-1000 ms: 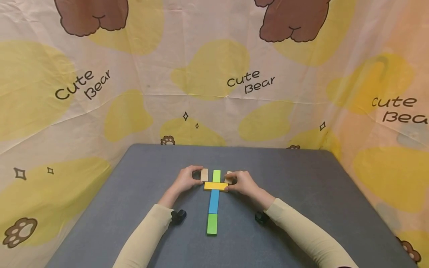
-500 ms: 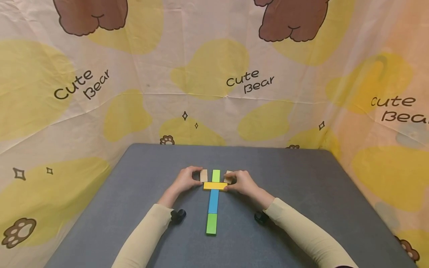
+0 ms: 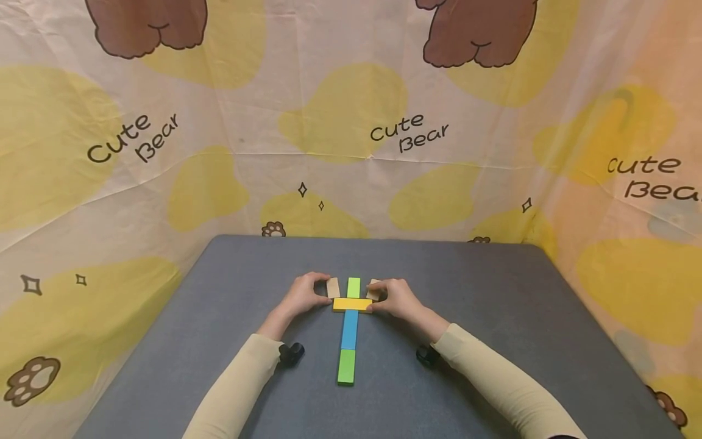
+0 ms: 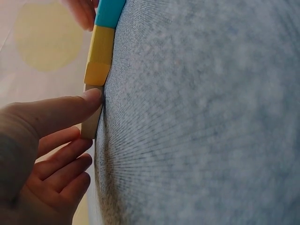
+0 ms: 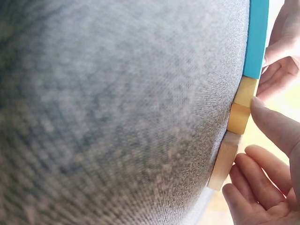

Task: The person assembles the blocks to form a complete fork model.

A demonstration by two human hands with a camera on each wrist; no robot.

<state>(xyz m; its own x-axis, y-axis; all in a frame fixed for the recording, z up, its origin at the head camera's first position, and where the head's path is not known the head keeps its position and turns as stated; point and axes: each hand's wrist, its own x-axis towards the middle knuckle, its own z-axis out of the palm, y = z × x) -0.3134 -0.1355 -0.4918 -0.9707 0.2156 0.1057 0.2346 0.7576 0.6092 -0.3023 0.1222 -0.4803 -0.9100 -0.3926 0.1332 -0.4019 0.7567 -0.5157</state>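
Observation:
Flat on the table, blocks form a line: a light green block (image 3: pixel 353 288) at the far end, a yellow block (image 3: pixel 353 304) crosswise, a blue block (image 3: pixel 350 329), then a nearer green block (image 3: pixel 346 367). My left hand (image 3: pixel 303 294) pinches a plain wooden block (image 4: pixel 90 121) left of the light green one, thumb by its near end, fingers at its far end. On the other side, my right hand (image 3: pixel 399 299) has its fingers against a second wooden block (image 5: pixel 224 161), while its thumb touches the yellow block's right end. That hand partly covers the second wooden block in the head view.
The grey table (image 3: pixel 471 268) extends around the blocks, with its far edge near a printed fabric wall (image 3: pixel 340 122). Dark devices are worn on the left wrist (image 3: pixel 292 354) and right wrist (image 3: pixel 428 355).
The left wooden block has turned slightly, its far end swinging left, away from the light green block. My right hand and the other blocks stay essentially in place.

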